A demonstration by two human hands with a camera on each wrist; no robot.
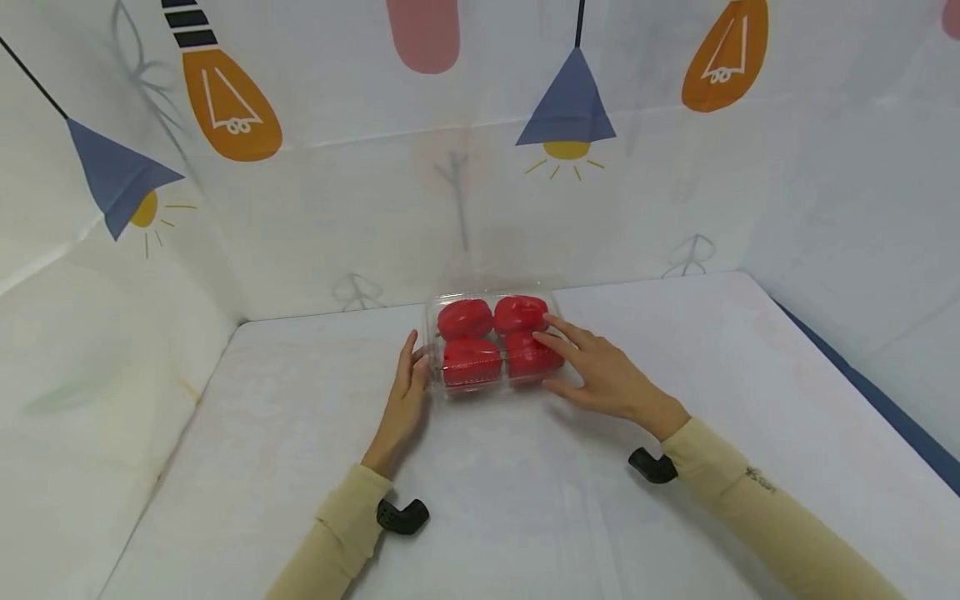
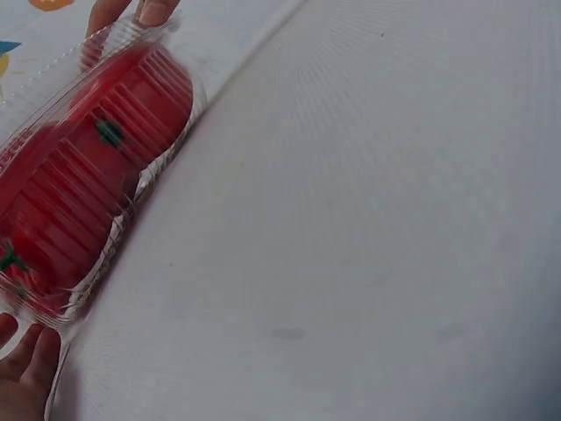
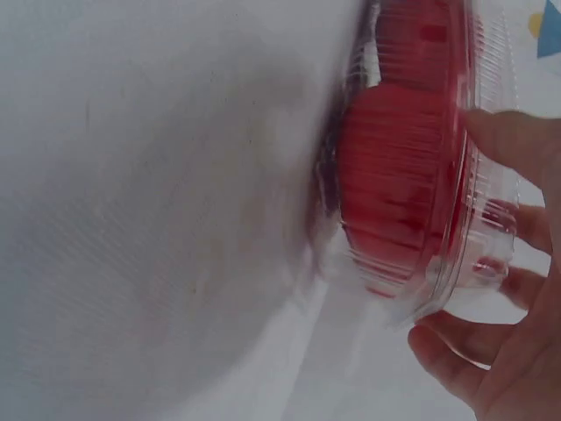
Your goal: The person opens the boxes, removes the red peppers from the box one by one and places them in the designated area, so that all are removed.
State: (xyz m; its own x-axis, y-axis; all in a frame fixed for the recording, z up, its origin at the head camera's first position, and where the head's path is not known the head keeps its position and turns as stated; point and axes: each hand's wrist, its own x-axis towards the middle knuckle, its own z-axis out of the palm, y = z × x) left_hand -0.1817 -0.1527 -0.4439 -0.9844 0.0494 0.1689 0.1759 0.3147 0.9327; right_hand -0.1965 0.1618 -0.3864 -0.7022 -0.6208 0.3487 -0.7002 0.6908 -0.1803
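A clear plastic clamshell box sits at the back of the white table, its ribbed lid over several glossy red vegetables. Green stems show on two of them in the left wrist view. My left hand lies along the box's left side, fingers extended and fingertips right at the wall. Over the right side reaches my right hand, its fingers spread and fairly straight. In the right wrist view, one finger of it touches the lid and others show at the box's end.
The white table meets a white cloth backdrop just behind the box. Printed lamps and bulbs decorate that cloth. A dark blue strip runs along the table's right edge. Black pieces sit at both wrists, by the cream sleeves.
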